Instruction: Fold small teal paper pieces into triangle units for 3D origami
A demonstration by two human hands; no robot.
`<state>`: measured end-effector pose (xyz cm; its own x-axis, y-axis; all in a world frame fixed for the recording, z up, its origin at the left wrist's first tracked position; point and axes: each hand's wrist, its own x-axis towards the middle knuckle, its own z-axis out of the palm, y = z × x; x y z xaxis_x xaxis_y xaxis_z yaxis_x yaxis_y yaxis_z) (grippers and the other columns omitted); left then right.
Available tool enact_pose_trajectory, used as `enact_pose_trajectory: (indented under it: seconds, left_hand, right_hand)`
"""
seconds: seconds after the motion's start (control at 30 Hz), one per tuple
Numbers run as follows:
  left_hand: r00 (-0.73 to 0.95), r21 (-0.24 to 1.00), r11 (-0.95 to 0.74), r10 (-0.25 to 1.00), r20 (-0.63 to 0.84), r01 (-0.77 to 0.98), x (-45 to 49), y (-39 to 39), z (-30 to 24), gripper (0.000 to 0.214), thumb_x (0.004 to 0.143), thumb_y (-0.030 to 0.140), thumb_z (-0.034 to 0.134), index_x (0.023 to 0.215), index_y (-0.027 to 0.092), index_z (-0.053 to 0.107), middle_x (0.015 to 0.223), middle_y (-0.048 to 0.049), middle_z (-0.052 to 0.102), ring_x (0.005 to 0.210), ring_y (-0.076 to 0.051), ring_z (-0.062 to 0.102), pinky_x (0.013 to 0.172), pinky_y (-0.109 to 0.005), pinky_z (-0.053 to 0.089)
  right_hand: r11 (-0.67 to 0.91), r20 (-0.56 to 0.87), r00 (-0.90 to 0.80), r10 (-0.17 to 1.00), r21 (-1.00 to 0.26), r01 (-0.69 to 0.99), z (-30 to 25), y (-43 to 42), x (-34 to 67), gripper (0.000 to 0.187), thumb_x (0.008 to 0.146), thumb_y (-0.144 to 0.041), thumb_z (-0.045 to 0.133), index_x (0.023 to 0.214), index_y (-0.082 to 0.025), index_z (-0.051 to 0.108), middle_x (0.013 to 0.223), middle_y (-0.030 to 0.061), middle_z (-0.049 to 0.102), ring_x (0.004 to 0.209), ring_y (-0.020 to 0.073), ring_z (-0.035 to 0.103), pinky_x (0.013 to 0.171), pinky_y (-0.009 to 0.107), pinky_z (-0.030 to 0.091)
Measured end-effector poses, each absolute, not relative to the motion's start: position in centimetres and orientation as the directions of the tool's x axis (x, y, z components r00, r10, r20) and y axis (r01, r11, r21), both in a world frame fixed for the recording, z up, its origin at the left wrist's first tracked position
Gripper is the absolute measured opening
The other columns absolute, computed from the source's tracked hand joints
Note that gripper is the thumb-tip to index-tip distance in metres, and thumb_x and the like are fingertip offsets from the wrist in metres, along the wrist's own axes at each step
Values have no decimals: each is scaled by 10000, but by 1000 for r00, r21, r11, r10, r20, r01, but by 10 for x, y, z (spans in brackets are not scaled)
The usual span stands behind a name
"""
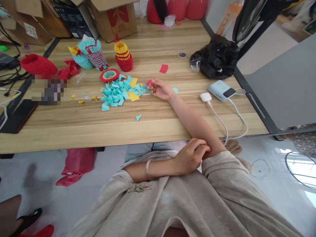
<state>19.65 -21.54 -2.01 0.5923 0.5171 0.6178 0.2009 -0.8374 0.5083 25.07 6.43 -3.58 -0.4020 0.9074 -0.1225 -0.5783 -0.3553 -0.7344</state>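
My right hand (160, 89) reaches over the table with its fingers closed on a small red paper piece (149, 83). Left of it lies a loose pile of light blue folded paper triangles (116, 93), with yellow paper pieces (133, 95) among them. My left hand (191, 156) crosses in front of my body, its curled fingers pressed on my right forearm (197, 123) near the elbow. One blue triangle (138, 117) lies apart, closer to the table's front edge. Behind the right hand are flat red paper pieces (164, 68).
Folded-paper models stand behind the pile: a red-yellow vase (123, 57), a blue-red one (95, 54) and a ring (109, 75). A power bank (221, 90), white earphone case (205, 97) and black bag (217, 57) are at right. Cardboard boxes (115, 21) line the back.
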Motion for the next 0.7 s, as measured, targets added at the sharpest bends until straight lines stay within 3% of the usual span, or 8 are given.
enact_pose_trajectory:
  seconds: [0.17,0.27,0.37,0.47,0.53,0.6,0.7]
  left_hand:
    - [546,476,-830,552,630,289,191,-182,-18,300,1002,111,284,965,100,582,974,-123,600,950,-183,558,885,-332,519]
    - [544,459,-833,550,633,309,183,-189,-6,328,1004,113,278,884,121,583,934,-99,593,911,-168,540,861,-306,509]
    - [624,347,-917,391,676,200,171,-209,13,321,996,123,332,786,150,573,851,-56,586,881,-147,532,861,-262,490]
    - [715,193,-972,231,659,136,163,-206,23,298,987,112,353,809,149,590,823,-45,583,853,-152,522,831,-273,482]
    - [760,242,-940,336,556,239,161,-188,23,274,994,120,347,880,135,595,911,-67,595,887,-165,518,859,-296,476]
    - [721,352,-837,542,432,418,159,-170,19,247,994,109,349,927,135,585,954,-67,584,909,-168,513,837,-290,467]
    - [708,360,-835,546,447,417,156,-168,18,288,1001,115,319,904,142,589,956,-64,581,915,-165,501,852,-279,449]
  right_hand:
    - [-305,-107,-343,933,-743,-596,-39,70,263,190,840,-296,670,845,-172,526,743,-57,638,656,42,576,637,194,479]
    - [-242,-99,-251,963,-724,-646,-41,78,271,184,860,-320,635,845,-177,520,740,-61,620,669,39,570,645,193,466]
    - [-182,-97,-170,981,-770,-611,-42,85,274,246,838,-395,653,871,-184,532,834,-35,642,755,58,589,708,215,485]
    - [-146,-94,-125,988,-840,-523,-44,87,275,309,815,-465,655,903,-189,547,950,-4,657,891,93,613,779,254,504]
    - [-122,-71,-119,990,-852,-510,-46,87,275,328,807,-494,648,911,-197,555,986,-9,655,955,100,614,813,270,507]
    - [-105,-49,-121,991,-848,-519,-47,87,275,344,791,-509,662,906,-201,563,998,-18,653,987,98,613,835,277,506]
    - [-99,-42,-119,992,-843,-529,-47,88,276,356,771,-510,689,901,-200,572,1011,-24,655,1000,92,612,858,281,504]
